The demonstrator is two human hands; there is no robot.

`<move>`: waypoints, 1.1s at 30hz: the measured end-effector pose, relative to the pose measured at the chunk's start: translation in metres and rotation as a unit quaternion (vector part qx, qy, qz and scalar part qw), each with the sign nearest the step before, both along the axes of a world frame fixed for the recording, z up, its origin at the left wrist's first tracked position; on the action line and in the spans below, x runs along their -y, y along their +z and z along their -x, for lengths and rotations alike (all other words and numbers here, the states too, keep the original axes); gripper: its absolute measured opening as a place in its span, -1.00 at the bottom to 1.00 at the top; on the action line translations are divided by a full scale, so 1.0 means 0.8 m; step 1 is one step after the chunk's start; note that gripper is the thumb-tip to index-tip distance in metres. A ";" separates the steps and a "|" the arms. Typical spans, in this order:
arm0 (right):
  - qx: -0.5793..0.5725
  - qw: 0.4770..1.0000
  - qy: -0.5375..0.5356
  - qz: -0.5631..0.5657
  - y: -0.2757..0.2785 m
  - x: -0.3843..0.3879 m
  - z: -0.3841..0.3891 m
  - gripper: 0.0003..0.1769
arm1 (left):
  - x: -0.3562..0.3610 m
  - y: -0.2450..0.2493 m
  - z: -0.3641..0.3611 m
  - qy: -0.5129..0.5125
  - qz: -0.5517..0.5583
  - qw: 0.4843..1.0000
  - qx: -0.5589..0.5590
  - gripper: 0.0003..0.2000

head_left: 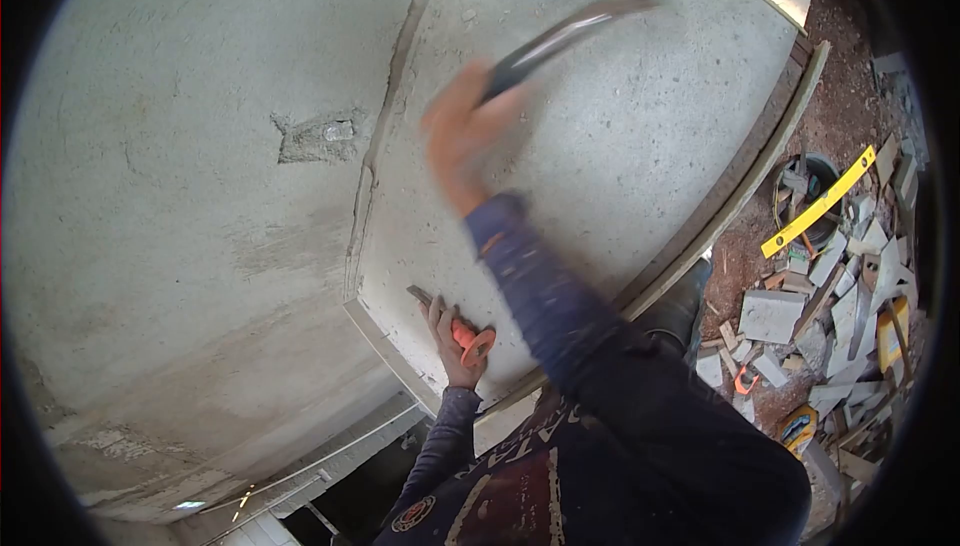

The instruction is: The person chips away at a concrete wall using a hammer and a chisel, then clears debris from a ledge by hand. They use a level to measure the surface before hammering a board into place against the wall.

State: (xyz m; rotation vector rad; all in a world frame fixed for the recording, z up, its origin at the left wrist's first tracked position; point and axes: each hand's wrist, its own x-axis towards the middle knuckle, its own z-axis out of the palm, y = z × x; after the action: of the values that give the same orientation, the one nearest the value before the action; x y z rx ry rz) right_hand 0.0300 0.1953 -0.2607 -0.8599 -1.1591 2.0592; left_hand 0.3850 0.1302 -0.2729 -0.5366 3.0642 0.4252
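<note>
My left hand [447, 346] is wrapped around a chisel [478, 348] with an orange hand guard. Its flat metal tip pokes out past my fingers, close to the lower left edge of the grey concrete surface [590, 186]. Higher up, my right hand [465, 136], smeared by motion, grips a hammer [560, 43] by its dark handle. The hammer's far end is blurred and points to the upper right, over the same concrete surface and well apart from the chisel.
A rough joint [392, 96] runs beside a plastered surface with a chipped recess [320, 138]. A curved edge strip [770, 156] borders the concrete at right. Beyond it, a yellow spirit level [820, 201] lies across a black bucket [822, 174], near broken tile pieces [772, 316].
</note>
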 end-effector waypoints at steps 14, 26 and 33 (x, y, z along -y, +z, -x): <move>-0.074 0.953 0.107 0.275 0.034 -0.055 -0.009 -0.68 | 0.021 -0.034 -0.029 0.042 -0.040 0.997 -0.052 -0.37; -0.011 0.878 0.357 0.319 0.041 -0.101 -0.008 -0.68 | 0.001 -0.019 -0.013 0.062 -0.096 0.991 -0.066 -0.35; 0.171 0.676 0.636 0.331 0.025 0.013 -0.115 -0.60 | 0.006 -0.015 -0.013 0.020 -0.027 0.998 -0.047 -0.38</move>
State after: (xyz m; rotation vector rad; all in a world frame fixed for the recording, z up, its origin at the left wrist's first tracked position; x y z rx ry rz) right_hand 0.1220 0.1850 -0.2410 -0.8228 -1.3923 3.7882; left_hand 0.3953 0.1252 -0.2852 -0.5939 3.1257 0.5484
